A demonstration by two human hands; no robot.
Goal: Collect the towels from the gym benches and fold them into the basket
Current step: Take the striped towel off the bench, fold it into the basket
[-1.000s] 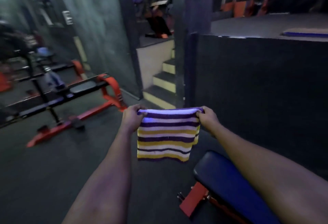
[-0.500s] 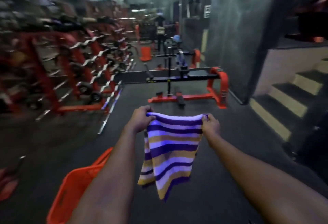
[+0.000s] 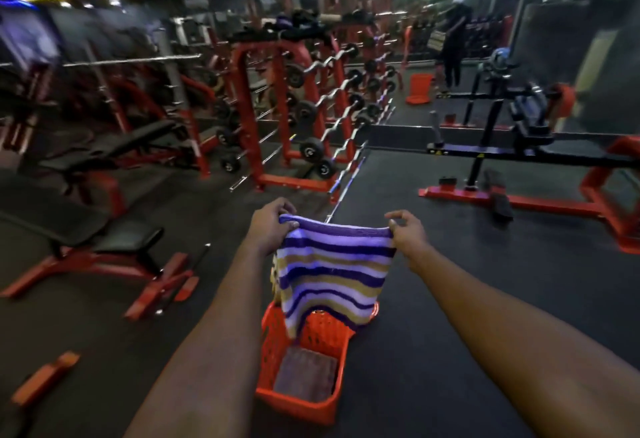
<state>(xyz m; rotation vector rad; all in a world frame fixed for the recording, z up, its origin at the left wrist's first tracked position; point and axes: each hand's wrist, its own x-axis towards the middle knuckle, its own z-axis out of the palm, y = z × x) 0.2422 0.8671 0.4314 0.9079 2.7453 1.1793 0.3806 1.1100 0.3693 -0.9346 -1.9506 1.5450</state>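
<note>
A folded towel (image 3: 334, 271) with purple, white and gold stripes hangs from both my hands above an orange plastic basket (image 3: 270, 351) on the dark floor. My left hand (image 3: 272, 229) grips the towel's top left corner. My right hand (image 3: 407, 233) pinches the top right corner. The towel's lower edge dips over the basket's far rim. A folded grey-brown towel (image 3: 306, 377) lies flat in the basket's bottom.
A black bench on a red frame (image 3: 79, 229) stands to the left. Behind it is a red rack of curl bars (image 3: 311, 118). A long black bench with red feet (image 3: 519, 157) crosses the right. A person (image 3: 453, 42) stands far back near another orange basket (image 3: 420, 87).
My view has swung left across the gym. The orange basket now lies straight below the towel, which both hands still hold by its top corners.
</note>
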